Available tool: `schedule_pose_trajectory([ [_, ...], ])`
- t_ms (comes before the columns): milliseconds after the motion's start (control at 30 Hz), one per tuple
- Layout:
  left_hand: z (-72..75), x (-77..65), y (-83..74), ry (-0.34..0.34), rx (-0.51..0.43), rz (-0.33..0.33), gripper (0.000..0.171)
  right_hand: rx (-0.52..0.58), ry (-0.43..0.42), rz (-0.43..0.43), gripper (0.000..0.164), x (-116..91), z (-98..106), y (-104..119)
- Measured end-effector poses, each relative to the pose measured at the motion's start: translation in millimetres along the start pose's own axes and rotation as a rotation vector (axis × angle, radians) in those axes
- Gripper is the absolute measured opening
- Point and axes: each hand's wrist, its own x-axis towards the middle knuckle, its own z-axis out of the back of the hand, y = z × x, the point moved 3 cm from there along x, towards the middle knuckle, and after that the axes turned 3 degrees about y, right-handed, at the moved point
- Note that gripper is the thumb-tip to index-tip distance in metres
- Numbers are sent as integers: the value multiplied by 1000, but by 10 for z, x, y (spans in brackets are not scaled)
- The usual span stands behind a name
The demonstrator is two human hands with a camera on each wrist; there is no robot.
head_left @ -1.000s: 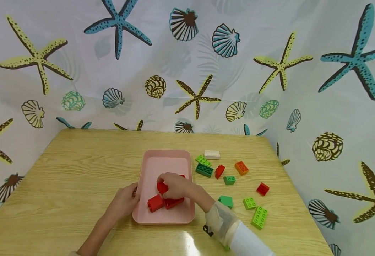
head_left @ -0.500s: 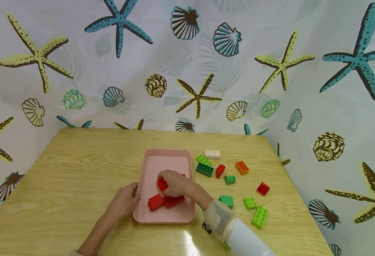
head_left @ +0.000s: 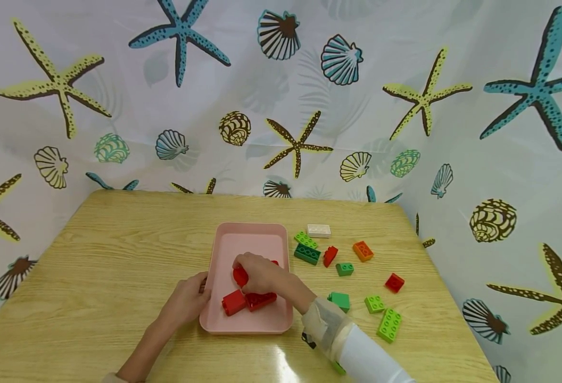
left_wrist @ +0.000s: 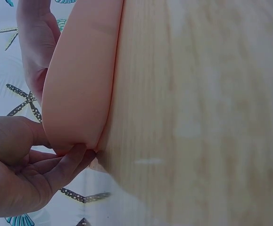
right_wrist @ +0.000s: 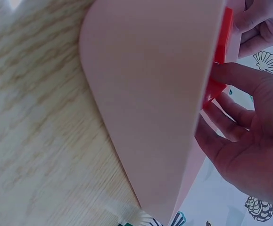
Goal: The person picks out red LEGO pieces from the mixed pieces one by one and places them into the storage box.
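My left hand (head_left: 185,302) grips the left wall of a pink tray (head_left: 247,327); in the left wrist view its thumb lies over the rim and its fingers (left_wrist: 72,162) bend against the outer side. Inside the tray, my right hand (head_left: 259,274) pinches a red toy brick with a rounded side (head_left: 240,276). Just in front of that hand lie a red block with a stud at its end (head_left: 233,303) and a red oblong brick (head_left: 262,302). Another red piece (head_left: 275,262) peeks out behind the right hand, mostly hidden. The right wrist view shows red bricks (right_wrist: 215,92) past the tray wall.
Right of the tray, loose bricks are scattered: a white one (head_left: 319,231), an orange one (head_left: 363,251), two red ones, such as a square one (head_left: 395,283), and several green ones, such as a long lime one (head_left: 389,325). A patterned curtain (head_left: 281,96) surrounds the wooden table (head_left: 132,239).
My right hand has shifted slightly left with the rounded red brick, uncovering more of the oblong brick in front. My left hand stays at the tray wall.
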Motion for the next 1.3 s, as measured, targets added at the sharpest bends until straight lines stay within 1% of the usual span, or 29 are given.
schedule_pose_trajectory([
  [333, -18, 12, -26, -4, -23, -22, 32, -42, -26, 30, 50, 6, -20, -29],
  [567, -19, 15, -46, -4, -19, -21, 31, -35, -33, 21, 53, -3, -17, -51],
  [933, -7, -1, -46, 5, 4, -2, 36, -18, -46, 35, 49, -86, 63, -36],
  [1033, -1, -11, -45, 7, 12, 2, 37, 2, -61, 26, 50, -125, 81, -68],
  [1133, -2, -15, -44, 8, 16, 2, 37, 54, -71, 10, 49, -175, 104, -111],
  [1300, -1, -14, -34, -2, 27, 1, 36, 107, -75, 30, 45, -245, 154, -192],
])
